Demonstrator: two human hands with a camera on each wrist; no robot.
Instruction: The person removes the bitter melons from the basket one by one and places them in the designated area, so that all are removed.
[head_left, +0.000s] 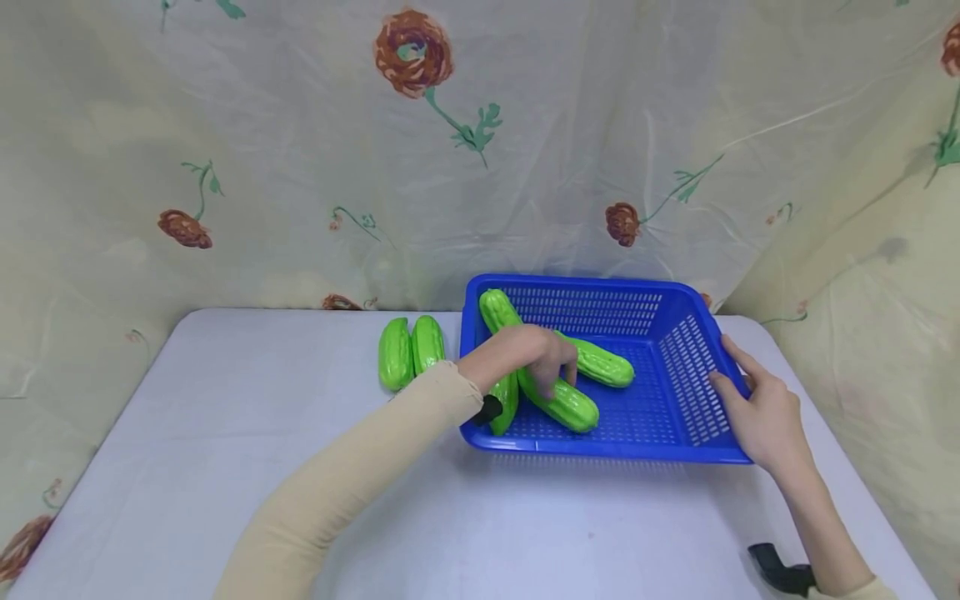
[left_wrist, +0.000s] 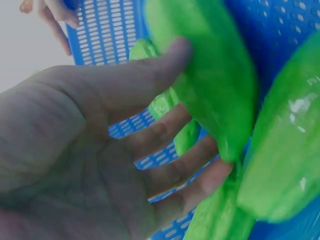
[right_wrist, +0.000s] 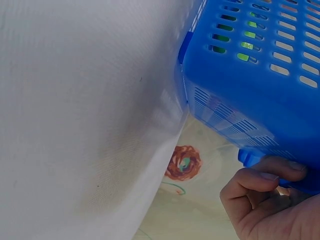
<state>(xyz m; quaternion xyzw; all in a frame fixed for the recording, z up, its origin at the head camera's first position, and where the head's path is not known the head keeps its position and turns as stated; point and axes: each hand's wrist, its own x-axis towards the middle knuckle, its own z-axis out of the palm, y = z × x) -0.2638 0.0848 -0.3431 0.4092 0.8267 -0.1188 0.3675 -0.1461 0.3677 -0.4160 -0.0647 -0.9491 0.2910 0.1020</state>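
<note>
My left hand reaches into the blue plastic basket. Its thumb and fingers are around a bright green, ridged cucumber, also close up in the left wrist view. More cucumbers lie about that hand: one toward the basket's middle, one at the back left corner and one along the left side, partly hidden by the wrist. At the basket's right end my right hand grips the rim, fingers curled over its edge in the right wrist view.
Two more green cucumbers lie side by side on the white table, left of the basket. Behind the table hangs a flowered curtain. A black strap end sticks out by the right wrist.
</note>
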